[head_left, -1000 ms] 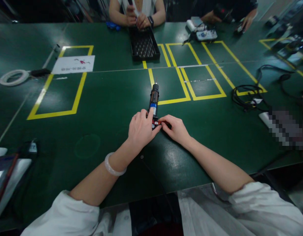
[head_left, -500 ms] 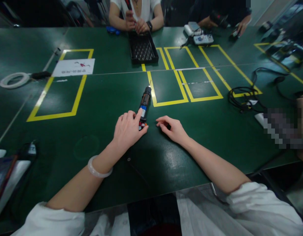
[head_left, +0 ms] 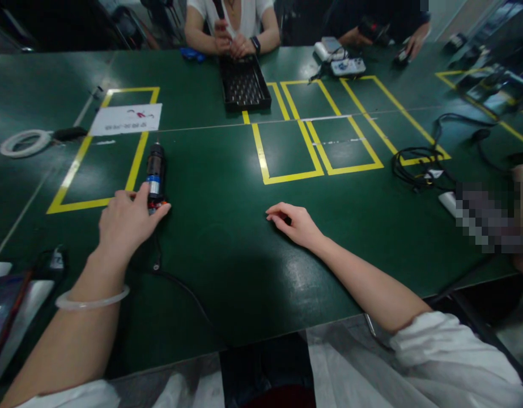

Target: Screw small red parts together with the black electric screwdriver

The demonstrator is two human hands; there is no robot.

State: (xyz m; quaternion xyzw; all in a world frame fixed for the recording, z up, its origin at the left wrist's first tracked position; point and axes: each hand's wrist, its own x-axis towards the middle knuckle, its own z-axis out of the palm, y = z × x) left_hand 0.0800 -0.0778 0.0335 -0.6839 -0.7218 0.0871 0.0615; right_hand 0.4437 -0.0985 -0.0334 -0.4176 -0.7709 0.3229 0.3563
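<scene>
My left hand (head_left: pixel 127 224) is closed around the rear end of an electric screwdriver (head_left: pixel 155 170) at the left of the table. Its body is black with a blue and silver band, and a thin bit points away from me. Whether it touches the tabletop I cannot tell. A dark cord (head_left: pixel 188 289) trails from behind it toward the table's near edge. My right hand (head_left: pixel 296 224) rests on the table near the middle, fingers curled in and thumb close to the fingertips, with nothing seen in them.
Yellow tape (head_left: pixel 293 177) marks rectangles on the green table (head_left: pixel 227 226). A printed sheet (head_left: pixel 125 120) lies beyond my left hand, beside a white tape roll (head_left: pixel 25 144). Opposite, a person sits behind a black tray (head_left: pixel 246 85) of small parts. Coiled cable (head_left: pixel 418 164) lies at right.
My left hand has carried the electric screwdriver leftward from the middle of the table, next to the left taped rectangle. The cord followed it. My right hand has stayed almost in place, fingertips slightly closer together.
</scene>
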